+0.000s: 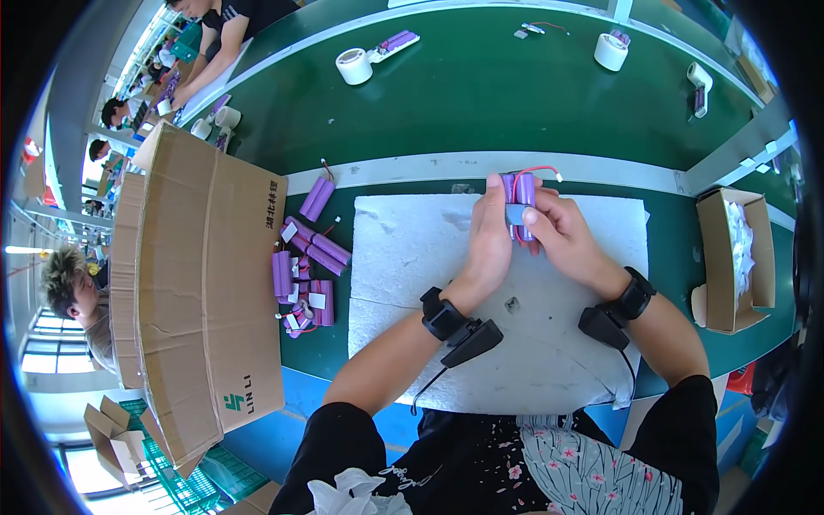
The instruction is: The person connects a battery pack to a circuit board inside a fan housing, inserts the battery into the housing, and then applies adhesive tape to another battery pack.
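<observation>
Both my hands hold one purple battery pack (pixel 527 190) above the far part of a white foam board (pixel 412 257). My left hand (pixel 491 233) wraps the pack's left side, its thumb pointing up along it. From the right, my right hand (pixel 562 232) presses its thumb on a small grey-blue patch (pixel 515 215) across the pack's middle. A red wire with a white connector (pixel 559 177) comes off the pack's top. The fingers behind the pack are mostly hidden. Left of the board lies a loose pile of purple battery packs (pixel 319 251), several with white labels and wires.
A large cardboard box (pixel 215 292) stands at the left. On the right is a small open carton (pixel 712 257) holding white pieces. White tape rolls (pixel 354 66) and packs sit beyond the pale rail (pixel 412 168). Another person (pixel 227 34) works at the far left.
</observation>
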A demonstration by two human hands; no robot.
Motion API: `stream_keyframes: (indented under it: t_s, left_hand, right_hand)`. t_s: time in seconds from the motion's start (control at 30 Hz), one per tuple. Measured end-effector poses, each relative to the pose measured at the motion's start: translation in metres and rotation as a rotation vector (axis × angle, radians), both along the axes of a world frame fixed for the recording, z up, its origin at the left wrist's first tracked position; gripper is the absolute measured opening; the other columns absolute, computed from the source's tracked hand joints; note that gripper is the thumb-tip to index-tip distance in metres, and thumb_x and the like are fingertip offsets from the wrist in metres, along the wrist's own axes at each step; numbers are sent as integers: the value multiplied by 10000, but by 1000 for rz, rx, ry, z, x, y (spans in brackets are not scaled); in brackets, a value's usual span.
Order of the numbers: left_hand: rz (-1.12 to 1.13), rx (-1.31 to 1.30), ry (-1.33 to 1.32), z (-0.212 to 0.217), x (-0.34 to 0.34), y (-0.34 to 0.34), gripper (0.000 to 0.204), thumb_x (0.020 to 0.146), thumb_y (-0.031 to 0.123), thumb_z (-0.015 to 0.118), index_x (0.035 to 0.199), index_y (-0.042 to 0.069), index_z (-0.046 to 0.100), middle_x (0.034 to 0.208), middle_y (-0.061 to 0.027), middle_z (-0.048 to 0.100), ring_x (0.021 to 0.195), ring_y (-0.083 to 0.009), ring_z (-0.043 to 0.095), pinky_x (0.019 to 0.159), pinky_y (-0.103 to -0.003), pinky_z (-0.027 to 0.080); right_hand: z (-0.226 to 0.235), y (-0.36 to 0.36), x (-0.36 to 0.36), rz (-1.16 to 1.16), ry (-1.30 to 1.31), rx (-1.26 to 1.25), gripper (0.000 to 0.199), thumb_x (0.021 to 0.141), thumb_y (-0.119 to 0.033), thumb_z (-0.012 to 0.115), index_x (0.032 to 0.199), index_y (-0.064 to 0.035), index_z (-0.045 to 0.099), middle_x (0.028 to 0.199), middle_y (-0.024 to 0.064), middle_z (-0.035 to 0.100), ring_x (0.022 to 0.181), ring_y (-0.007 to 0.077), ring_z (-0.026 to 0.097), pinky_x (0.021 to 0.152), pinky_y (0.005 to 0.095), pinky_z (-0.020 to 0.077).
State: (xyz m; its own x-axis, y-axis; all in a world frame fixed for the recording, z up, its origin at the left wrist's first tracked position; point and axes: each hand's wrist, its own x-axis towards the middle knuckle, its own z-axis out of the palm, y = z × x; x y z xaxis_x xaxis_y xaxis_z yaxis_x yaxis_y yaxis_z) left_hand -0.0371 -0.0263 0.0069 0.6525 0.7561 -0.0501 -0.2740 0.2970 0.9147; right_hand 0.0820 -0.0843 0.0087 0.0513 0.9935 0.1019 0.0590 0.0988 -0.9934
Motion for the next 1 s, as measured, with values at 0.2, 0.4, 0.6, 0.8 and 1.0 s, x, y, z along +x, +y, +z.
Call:
stream_keyframes:
  t_s: [0.2, 0.4, 0.6, 0.8, 1.0]
  left_hand:
    - [57, 92, 10, 8, 3, -2, 565, 986, 460, 197, 1183, 14, 483, 975, -131, 619, 690, -163, 588, 489, -258, 467]
    - [-2, 171, 74, 9, 1, -2, 504, 993, 418, 250, 1277, 32, 406, 1032, -126, 591, 733, -153, 583, 496, -251, 476]
    - [81, 183, -40, 9, 0, -7, 439, 971, 226, 403, 1348, 19, 315, 974, -71, 543, 728, -101, 528, 590, -235, 455]
    - [75, 235, -29, 3, 5, -7, 518, 905, 65, 492, 1373, -3, 279, 1066, -73, 542, 865, -108, 543, 724, -249, 467]
    - [50, 190, -38, 3, 3, -6, 519, 873, 22, 525, 1353, 1, 329, 1123, -90, 534, 929, -124, 542, 730, -255, 485]
  right_hand:
    - [0, 1, 2, 8, -53, 25, 321, 962, -301, 433, 1023, -8, 549, 711, 6, 500, 545, 69, 485, 484, 208, 404]
    - [1, -1, -3, -59, 108, -4, 326, 957, -323, 468, 942, -11, 563, 701, 13, 523, 548, 69, 492, 468, 210, 382]
    - [9, 3, -2, -156, 227, -27, 323, 964, -325, 452, 977, -21, 560, 695, 4, 524, 543, 60, 487, 468, 196, 372]
    - [3, 3, 0, -164, 205, -17, 347, 966, -354, 436, 969, -33, 568, 703, 3, 535, 536, 58, 489, 466, 194, 362]
    - [-2, 1, 3, -150, 170, -3, 393, 961, -400, 421, 898, -42, 569, 689, 6, 543, 518, 63, 488, 461, 198, 360]
